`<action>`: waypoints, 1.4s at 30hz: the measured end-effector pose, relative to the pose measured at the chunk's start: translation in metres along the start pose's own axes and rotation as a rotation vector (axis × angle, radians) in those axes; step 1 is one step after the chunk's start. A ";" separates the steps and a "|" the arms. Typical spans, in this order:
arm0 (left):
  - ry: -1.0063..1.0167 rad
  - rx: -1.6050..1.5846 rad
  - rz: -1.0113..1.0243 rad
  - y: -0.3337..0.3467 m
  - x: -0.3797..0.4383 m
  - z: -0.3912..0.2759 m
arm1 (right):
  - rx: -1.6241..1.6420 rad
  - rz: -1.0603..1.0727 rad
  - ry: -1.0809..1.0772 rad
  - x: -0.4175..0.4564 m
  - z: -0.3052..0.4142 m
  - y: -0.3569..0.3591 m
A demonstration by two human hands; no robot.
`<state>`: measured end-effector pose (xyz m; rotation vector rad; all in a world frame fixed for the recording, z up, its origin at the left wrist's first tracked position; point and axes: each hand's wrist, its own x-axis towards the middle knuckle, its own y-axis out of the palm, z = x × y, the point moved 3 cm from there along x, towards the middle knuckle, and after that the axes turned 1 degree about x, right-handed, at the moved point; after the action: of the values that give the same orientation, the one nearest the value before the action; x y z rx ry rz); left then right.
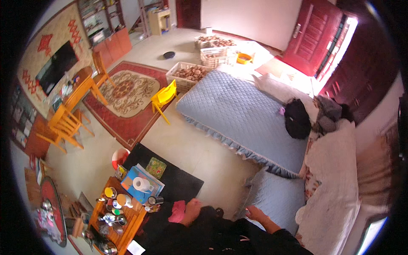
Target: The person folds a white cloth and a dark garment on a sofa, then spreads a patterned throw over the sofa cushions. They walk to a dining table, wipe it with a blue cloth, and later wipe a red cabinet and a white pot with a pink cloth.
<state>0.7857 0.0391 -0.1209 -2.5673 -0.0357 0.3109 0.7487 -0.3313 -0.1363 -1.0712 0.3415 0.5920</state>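
My left hand (193, 210) is low in the middle of the view, over my dark clothing. A pink cloth (177, 211) lies right beside it; whether the hand grips the cloth I cannot make out. My right hand (257, 214) is further right, in front of the blue quilted seat cover (277, 197), its fingers partly bent. Too little detail shows to tell if anything is in it. Left of my left hand, a black table (185, 185) bears a blue folder or book (134, 183) with a toilet paper roll (141, 184) on top, and a green patterned tin or box (156, 167).
A wooden tea table (130, 223) carries jars and metalware. Beyond stand a blue quilted bed or daybed (236, 108), a yellow plastic chair (164, 95) and a crate of brownish, round produce (188, 75). Two wooden chairs (67, 126) (101, 68) flank a wooden table (78, 84). A red door (312, 35) stands ajar.
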 end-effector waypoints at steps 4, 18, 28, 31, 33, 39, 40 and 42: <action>-0.220 0.084 -0.214 -0.001 0.046 0.042 | -0.088 0.111 -0.124 0.114 0.001 -0.096; -0.306 -0.224 -0.433 -0.019 0.255 -0.081 | -0.305 0.440 -0.546 0.379 -0.059 -0.160; -0.627 -0.320 -0.642 -0.025 0.268 -0.092 | -0.446 0.484 -0.559 0.471 0.097 -0.306; -0.649 -0.333 -0.759 -0.045 0.273 -0.094 | -0.510 0.604 -0.609 0.510 0.138 -0.309; -0.768 -0.358 -0.846 -0.057 0.274 -0.078 | -0.582 0.670 -0.679 0.544 0.155 -0.283; -0.818 -0.233 -1.079 -0.115 0.306 0.024 | -0.447 0.839 -1.142 0.666 0.217 -0.192; -0.786 -0.090 -1.063 -0.129 0.315 0.043 | -0.422 0.860 -1.206 0.685 0.234 -0.187; -0.744 0.094 -1.017 -0.169 0.334 0.060 | -0.656 0.907 -1.215 0.730 0.283 -0.176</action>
<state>1.1039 0.2435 -0.1527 -1.8765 -1.4628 0.7795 1.4304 0.0688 -0.2724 -0.9229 -0.5270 2.1238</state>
